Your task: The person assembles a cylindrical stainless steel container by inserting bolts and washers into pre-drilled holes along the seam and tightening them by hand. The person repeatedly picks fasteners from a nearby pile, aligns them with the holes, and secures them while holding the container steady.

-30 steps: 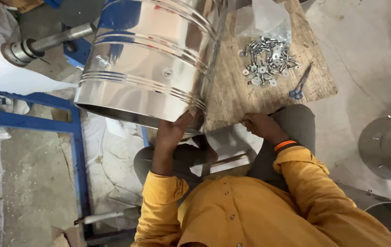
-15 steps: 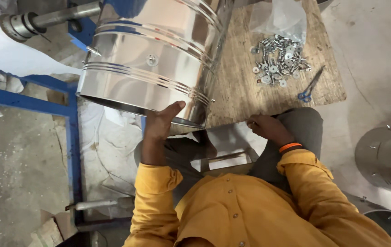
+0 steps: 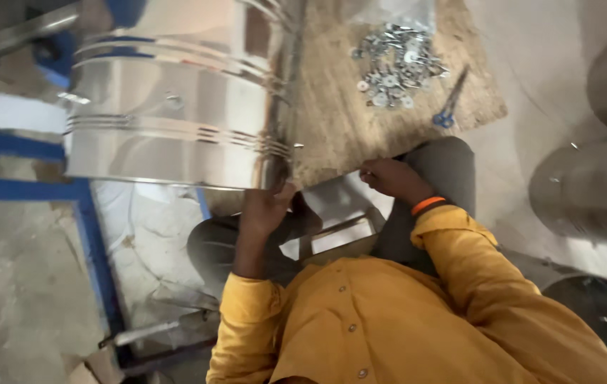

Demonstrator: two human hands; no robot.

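Observation:
A large shiny steel drum (image 3: 175, 121) with ribbed bands lies on its side against a wooden board (image 3: 339, 128). My left hand (image 3: 268, 210) grips the drum's lower rim near the board's edge. My right hand (image 3: 392, 178) is closed on a bent piece of sheet metal (image 3: 339, 206) that rests in my lap, just below the board. Both arms wear yellow sleeves, and an orange band sits on the right wrist.
A heap of small metal washers and fasteners (image 3: 399, 64) and a blue-handled tool (image 3: 449, 107) lie on the board. More steel drums (image 3: 595, 185) stand at the right. A blue metal frame (image 3: 90, 220) runs along the left. A dark round container (image 3: 602, 313) sits at lower right.
The view has shifted and the drum now reaches further left. My left hand stays on the drum's lower rim. My right hand stays on the sheet metal.

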